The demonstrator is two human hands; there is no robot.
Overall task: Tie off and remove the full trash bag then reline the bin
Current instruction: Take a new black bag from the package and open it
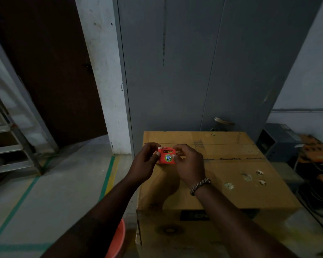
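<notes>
**Room on the box, cabinet behind**

The box top [265, 192] has open room toward its right and near edges. A gray cabinet [175, 81] blocks the far edge. An orange bin [117, 241] sits by the near left corner. The floor [60, 192] farther left is open.

both hands [167, 161] pinching sm red packet [166, 156] over cardboard box [231, 175], orange bin [117, 239] btm left

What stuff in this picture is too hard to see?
Head view only.
The red packet: left hand and right hand pinch it, covering its sides; print too small to read.
The orange container: mostly hidden by the left arm and cut by the bottom edge.
The cardboard box: right arm covers its dark front label.
The orange items far right: dark, blurry.
</notes>
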